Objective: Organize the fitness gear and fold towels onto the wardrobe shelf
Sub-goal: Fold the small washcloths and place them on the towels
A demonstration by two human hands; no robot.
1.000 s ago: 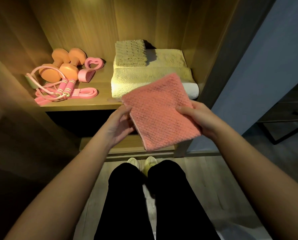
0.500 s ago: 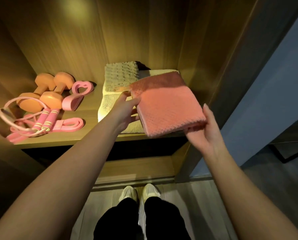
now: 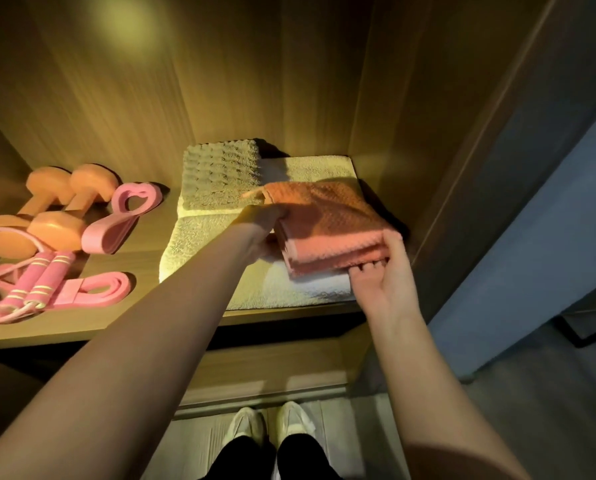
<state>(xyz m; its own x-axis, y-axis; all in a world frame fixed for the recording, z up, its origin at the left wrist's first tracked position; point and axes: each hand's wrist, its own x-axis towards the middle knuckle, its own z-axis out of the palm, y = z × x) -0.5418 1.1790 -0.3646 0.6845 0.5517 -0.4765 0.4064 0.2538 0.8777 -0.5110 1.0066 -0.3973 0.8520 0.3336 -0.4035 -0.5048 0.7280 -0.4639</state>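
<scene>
Together, left hand (image 3: 262, 233) and right hand (image 3: 384, 273) fingers clasp the pink towel (image 3: 327, 216) between them.

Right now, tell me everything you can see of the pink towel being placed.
The pink towel is waffle-textured cloth folded into a thick layered rectangle. It lies nearly flat, on or just above the cream towel at the right end of the shelf. A small tab sticks out at its far-left corner. The left grip holds its left edge; the right grip holds its near-right corner, fingers underneath.
</scene>
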